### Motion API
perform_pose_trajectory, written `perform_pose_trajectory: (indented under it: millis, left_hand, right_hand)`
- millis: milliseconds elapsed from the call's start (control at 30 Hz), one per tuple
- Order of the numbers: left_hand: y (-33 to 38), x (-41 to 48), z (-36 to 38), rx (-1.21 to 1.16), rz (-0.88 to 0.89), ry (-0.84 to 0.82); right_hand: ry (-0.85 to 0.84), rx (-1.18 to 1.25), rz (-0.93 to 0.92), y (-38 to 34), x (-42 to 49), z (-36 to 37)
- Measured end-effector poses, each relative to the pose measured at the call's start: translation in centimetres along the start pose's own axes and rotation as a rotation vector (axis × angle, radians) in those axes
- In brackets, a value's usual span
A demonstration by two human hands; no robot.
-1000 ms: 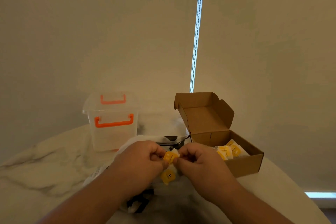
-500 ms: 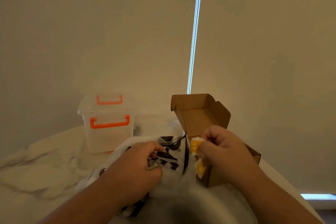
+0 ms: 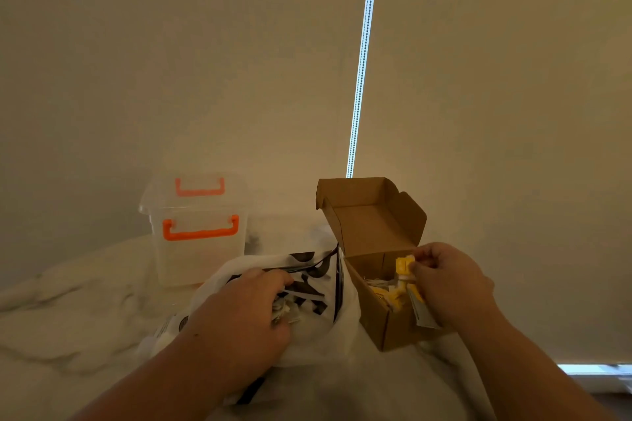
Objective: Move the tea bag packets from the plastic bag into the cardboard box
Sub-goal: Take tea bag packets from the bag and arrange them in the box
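A person's right hand (image 3: pixel 451 287), its grip pinching yellow paper tea bag packets (image 3: pixel 403 265), holds them over the open brown cardboard box (image 3: pixel 376 321), where more lie. The left hand (image 3: pixel 246 311) clenches its grip on the white, black-printed plastic bag (image 3: pixel 318 338) beside the box on the pale marbled desk (image 3: pixel 68 335).

Matt brown cardboard box (image 3: pixel 383 318), crinkly white plastic bag (image 3: pixel 318 328), clear plastic tub (image 3: pixel 201 249) with glossy orange handles, smooth marble-look table (image 3: pixel 68 311).
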State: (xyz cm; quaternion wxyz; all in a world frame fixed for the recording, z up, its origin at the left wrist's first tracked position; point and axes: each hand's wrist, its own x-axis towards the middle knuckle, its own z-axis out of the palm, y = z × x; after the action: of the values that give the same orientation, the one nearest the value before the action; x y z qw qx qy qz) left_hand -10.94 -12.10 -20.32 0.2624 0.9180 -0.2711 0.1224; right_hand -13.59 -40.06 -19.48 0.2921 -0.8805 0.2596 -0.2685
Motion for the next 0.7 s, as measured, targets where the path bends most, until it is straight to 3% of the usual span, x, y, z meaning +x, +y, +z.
perform_pose_trajectory:
  millis: [233,533,700]
  left_hand:
    - [0.1,-0.2,0.2,0.007,0.008,-0.002]
    - [0.1,-0.2,0.1,0.031,0.008,-0.008]
    - [0.0,0.0,0.2,0.045,0.000,-0.031]
  right_hand:
    - [0.018,-0.038,0.004,-0.3,0.0,-0.8]
    - [-0.374,-0.354,-0.050,-0.9,-0.7,-4.5]
    - [-0.419,-0.078,-0.097,-0.3,-0.5,-4.0]
